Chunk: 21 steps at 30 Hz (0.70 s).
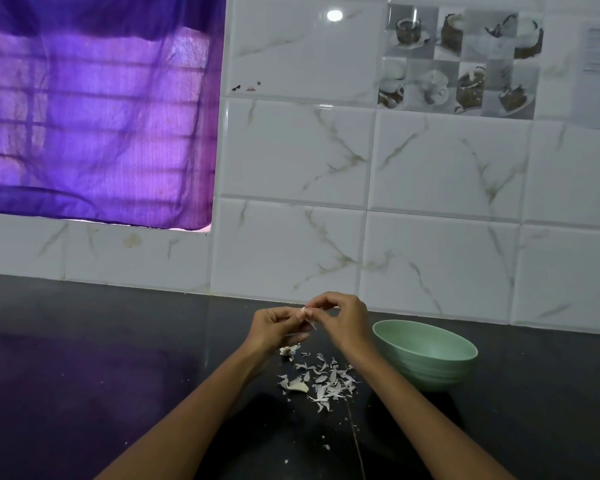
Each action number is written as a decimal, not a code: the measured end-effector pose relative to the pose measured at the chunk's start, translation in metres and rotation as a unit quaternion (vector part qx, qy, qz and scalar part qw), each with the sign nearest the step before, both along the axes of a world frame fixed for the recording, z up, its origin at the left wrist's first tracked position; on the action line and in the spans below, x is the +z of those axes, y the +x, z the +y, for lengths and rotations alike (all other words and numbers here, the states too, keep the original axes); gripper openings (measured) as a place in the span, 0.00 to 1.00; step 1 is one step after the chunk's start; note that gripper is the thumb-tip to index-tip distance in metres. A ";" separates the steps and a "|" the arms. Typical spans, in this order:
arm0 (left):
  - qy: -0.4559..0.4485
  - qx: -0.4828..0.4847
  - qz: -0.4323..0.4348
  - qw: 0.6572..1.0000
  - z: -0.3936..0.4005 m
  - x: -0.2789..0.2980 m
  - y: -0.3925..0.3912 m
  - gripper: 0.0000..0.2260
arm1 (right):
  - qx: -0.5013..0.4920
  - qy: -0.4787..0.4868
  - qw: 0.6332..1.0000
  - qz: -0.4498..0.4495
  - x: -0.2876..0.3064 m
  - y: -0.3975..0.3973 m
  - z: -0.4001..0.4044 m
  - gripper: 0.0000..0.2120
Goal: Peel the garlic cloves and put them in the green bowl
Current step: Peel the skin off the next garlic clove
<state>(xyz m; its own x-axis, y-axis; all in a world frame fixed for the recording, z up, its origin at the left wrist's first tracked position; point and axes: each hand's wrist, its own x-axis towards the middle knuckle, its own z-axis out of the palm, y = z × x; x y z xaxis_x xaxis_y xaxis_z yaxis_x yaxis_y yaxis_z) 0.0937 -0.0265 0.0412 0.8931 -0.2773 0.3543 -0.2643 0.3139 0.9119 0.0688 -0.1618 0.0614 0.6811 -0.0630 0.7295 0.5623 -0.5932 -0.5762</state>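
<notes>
our left hand and right hand pinch a garlic clove in a narrow grip; the green bowl sits at three o'clock, peels at six.

I saw the dark counter open to the left, with room for a hand to pass. To the right, the green bowl stood in the way, just beside the right hand. Between the forearms, garlic skins littered the surface. The tiled wall closed off the far edge.
</notes>
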 end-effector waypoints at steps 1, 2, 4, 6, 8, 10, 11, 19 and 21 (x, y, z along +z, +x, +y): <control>0.005 -0.001 -0.002 1.000 0.001 0.001 0.000 0.05 | 0.010 -0.003 1.000 0.007 0.001 0.000 -0.001 0.05; 0.015 -0.002 -0.007 1.000 0.002 0.002 0.000 0.05 | 0.020 -0.007 1.000 0.016 0.002 0.000 -0.002 0.07; 0.043 -0.003 -0.018 0.999 0.003 0.001 -0.001 0.05 | 0.032 -0.020 0.999 0.031 0.003 -0.001 -0.005 0.10; 0.070 -0.005 -0.025 0.997 0.003 0.000 -0.002 0.05 | 0.035 -0.042 0.998 0.043 0.003 -0.001 -0.007 0.12; 0.087 -0.006 -0.024 0.996 0.004 -0.001 -0.003 0.05 | 0.037 -0.059 0.996 0.046 0.002 0.000 -0.009 0.13; 0.088 -0.002 -0.019 0.996 0.004 -0.001 -0.003 0.05 | 0.037 -0.074 0.996 0.045 0.002 0.000 -0.009 0.14; 0.084 0.001 -0.014 0.996 0.003 0.000 -0.003 0.05 | 0.038 -0.083 0.995 0.044 0.002 0.000 -0.009 0.15; -0.053 -0.042 0.103 0.992 0.001 0.005 0.000 0.06 | -0.006 -0.153 0.988 -0.004 0.005 0.000 -0.003 0.01; -0.082 -0.042 0.113 0.989 0.004 0.007 0.002 0.07 | -0.012 -0.196 0.981 -0.003 0.004 0.001 -0.006 0.02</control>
<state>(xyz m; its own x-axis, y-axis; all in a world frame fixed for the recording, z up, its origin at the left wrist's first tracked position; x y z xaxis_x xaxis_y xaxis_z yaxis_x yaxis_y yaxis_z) 0.0955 -0.0230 0.0482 0.9309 -0.3090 0.1949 -0.0263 0.4756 0.8793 0.0700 -0.1681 0.0659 0.6786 0.2071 0.7047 0.5481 -0.7815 -0.2981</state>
